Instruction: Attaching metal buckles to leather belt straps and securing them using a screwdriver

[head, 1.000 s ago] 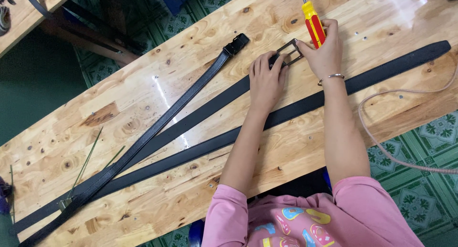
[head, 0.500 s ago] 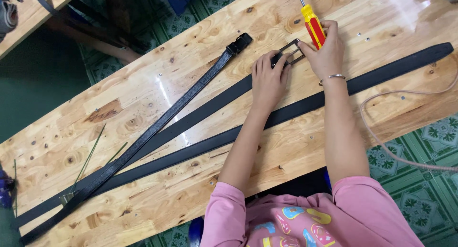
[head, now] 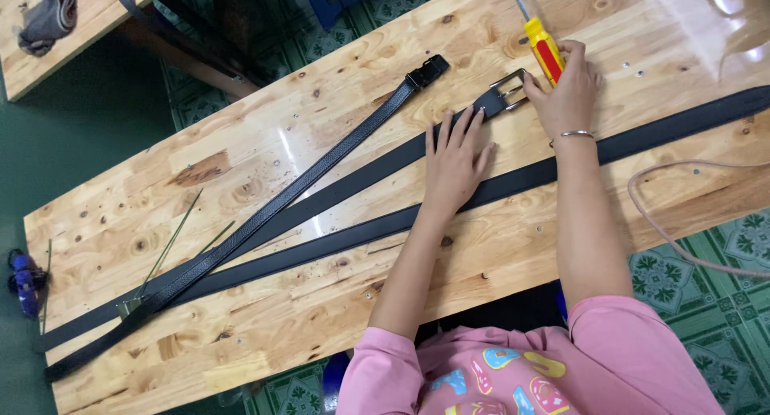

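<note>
- Pressing flat, the left hand (head: pixel 451 162) spreads open fingers on the black belt (head: pixel 353 186), near its metal buckle (head: pixel 505 90).
- Right hand (head: pixel 568 94) fingers wrap the screwdriver (head: pixel 543 46) beside the buckle.
- Strap looks limp and light on the worktop (head: pixel 265 319); hold it nearest the stiff buckle.

On a pale knotty wooden workbench (head: pixel 265 343) lie three long black leather belts. The left hand (head: pixel 454 160) presses flat on the middle black belt (head: pixel 353 186) near its silver rectangular buckle (head: pixel 508 89). The right hand (head: pixel 568 94) grips a yellow-and-red-handled screwdriver (head: pixel 543 48) beside that buckle.
</note>
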